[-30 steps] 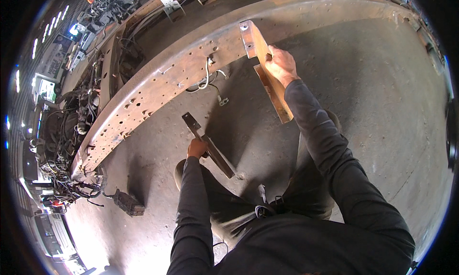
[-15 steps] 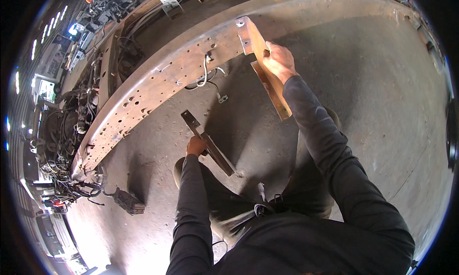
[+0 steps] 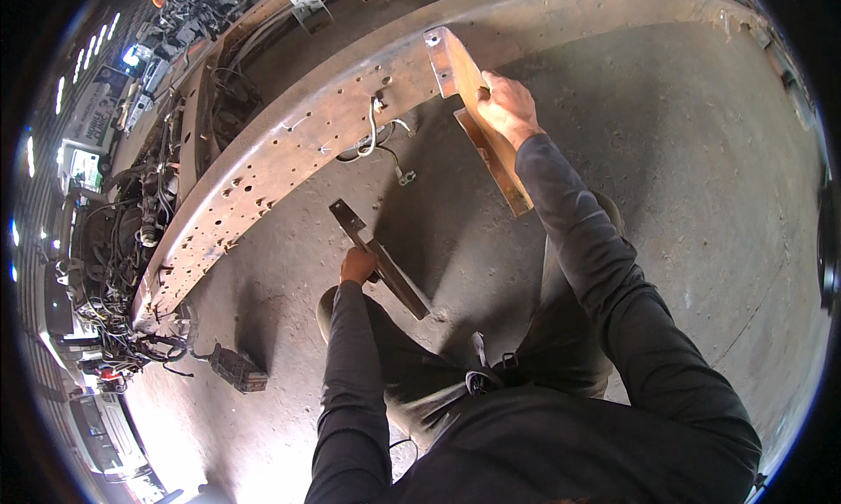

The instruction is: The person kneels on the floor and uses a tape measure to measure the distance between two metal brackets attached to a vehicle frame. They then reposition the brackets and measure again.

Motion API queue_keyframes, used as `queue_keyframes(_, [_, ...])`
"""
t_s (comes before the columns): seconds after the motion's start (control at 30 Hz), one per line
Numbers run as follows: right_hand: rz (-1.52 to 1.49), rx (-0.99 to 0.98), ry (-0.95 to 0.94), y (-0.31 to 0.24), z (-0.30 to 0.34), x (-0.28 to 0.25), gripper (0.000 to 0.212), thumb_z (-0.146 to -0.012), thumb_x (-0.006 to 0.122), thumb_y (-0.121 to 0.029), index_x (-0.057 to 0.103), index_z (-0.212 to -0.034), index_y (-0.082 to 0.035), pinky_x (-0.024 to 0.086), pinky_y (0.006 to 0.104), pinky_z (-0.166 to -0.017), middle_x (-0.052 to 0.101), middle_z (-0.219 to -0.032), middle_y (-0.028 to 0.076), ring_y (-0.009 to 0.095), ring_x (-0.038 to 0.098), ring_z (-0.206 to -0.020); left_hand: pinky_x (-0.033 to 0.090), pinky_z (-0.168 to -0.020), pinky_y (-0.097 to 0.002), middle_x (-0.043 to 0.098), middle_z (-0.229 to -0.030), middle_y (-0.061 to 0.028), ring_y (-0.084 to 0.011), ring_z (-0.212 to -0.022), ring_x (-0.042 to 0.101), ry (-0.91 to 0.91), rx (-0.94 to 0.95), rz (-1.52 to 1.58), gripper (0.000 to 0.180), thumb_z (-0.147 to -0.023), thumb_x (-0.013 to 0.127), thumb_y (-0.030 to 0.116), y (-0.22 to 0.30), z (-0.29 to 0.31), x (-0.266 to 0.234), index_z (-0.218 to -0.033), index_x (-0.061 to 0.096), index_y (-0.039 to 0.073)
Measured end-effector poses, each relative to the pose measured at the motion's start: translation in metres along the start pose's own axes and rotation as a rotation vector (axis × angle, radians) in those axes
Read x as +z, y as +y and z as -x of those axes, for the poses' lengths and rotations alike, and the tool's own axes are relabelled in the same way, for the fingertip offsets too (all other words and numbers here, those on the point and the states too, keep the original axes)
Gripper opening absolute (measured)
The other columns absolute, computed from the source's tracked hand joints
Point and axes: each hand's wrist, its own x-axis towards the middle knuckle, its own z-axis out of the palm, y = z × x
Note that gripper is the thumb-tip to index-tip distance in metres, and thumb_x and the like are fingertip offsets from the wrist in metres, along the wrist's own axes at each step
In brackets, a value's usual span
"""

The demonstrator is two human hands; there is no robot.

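My right hand (image 3: pixel 510 110) is closed around the edge of a rusty brown metal bracket (image 3: pixel 506 169), a long channel-like piece with a holed end flange. That flange overlaps the side of a long, drilled steel frame rail (image 3: pixel 285 140); whether it touches the rail I cannot tell. Lower and to the left, my left hand (image 3: pixel 357 266) grips a second, darker metal bracket (image 3: pixel 401 287), held at a slant near my left knee. The fingers of this hand are partly hidden behind its back. A pale cable (image 3: pixel 371 136) hangs from the rail between the two brackets.
Bundled wiring and dark mechanical parts (image 3: pixel 109 315) crowd the rail's left end. A dark box-shaped block (image 3: pixel 238 370) lies on the concrete floor (image 3: pixel 701 197) at lower left. Vehicles, including a light one (image 3: pixel 96 434), stand along the left rim. Another frame member (image 3: pixel 206 101) lies beyond the rail.
The right hand and its bracket have shifted very slightly left along the rail. The left hand keeps the same hold on the darker bracket.
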Motion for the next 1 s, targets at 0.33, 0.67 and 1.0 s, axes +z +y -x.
queue_keyframes(0.33, [0.014,-0.006,-0.013,0.002,-0.002,0.002,0.048,-0.095,0.062,-0.027,0.06,-0.138,-0.008,0.049,0.0428,-0.104,0.067,-0.129,0.016,0.033,0.064,-0.119,0.049,-0.047,-0.036,0.068,-0.066,-0.0122,-0.0215,-0.051,0.066,-0.084,-0.068,0.072,0.034,-0.088,0.065,0.03,0.032,0.029,-0.021,-0.084,0.071,-0.004])
queue_keyframes(0.67, [0.002,0.016,0.006,-0.001,0.0,0.001,0.048,-0.093,0.065,-0.029,0.061,-0.137,-0.009,0.05,0.0429,-0.102,0.068,-0.127,0.016,0.032,0.065,-0.118,0.049,-0.044,-0.0362,0.07,-0.067,-0.0139,-0.0232,-0.052,0.069,-0.092,-0.033,0.067,0.034,-0.088,0.065,0.028,0.022,0.02,-0.014,-0.084,0.07,-0.005])
queue_keyframes(1.0, [0.05,0.003,0.025,0.004,-0.006,0.006,0.045,-0.092,0.058,-0.03,0.064,-0.131,-0.009,0.052,0.0467,-0.098,0.069,-0.123,0.018,0.037,0.065,-0.114,0.057,-0.081,-0.0469,0.073,-0.092,-0.0298,-0.0401,-0.09,0.074,0.007,0.059,-0.099,0.045,-0.084,0.064,0.031,0.023,0.016,-0.012,-0.1,0.07,-0.01])
